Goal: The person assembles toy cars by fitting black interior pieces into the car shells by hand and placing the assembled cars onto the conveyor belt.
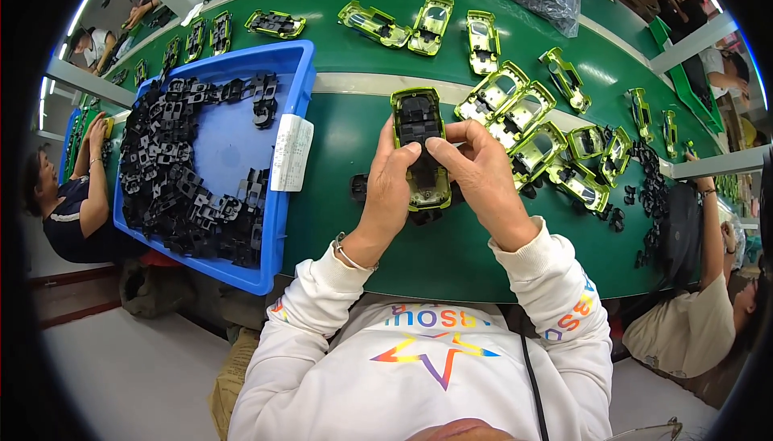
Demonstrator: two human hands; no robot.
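Note:
Between both hands I hold a lime-green toy car body shell (436,192), its hollow underside turned up. A black plastic interior piece (417,111) lies inside the shell. My left hand (389,179) grips the shell's left side, thumb pressed on the black piece. From the right side my right hand (483,175) grips it too, its thumb beside the other one. The fingers beneath the shell are hidden. Small black parts (359,188) lie on the table by my left hand. Several more green car shells (538,151) are grouped just beyond my right hand.
A blue tray (278,223) at the left holds many black interior pieces (173,143), with a white label (291,153) over its rim. Shells with black pieces (275,24) line the green belt (338,62). Black parts (652,191) are heaped at right. Other people sit on both sides.

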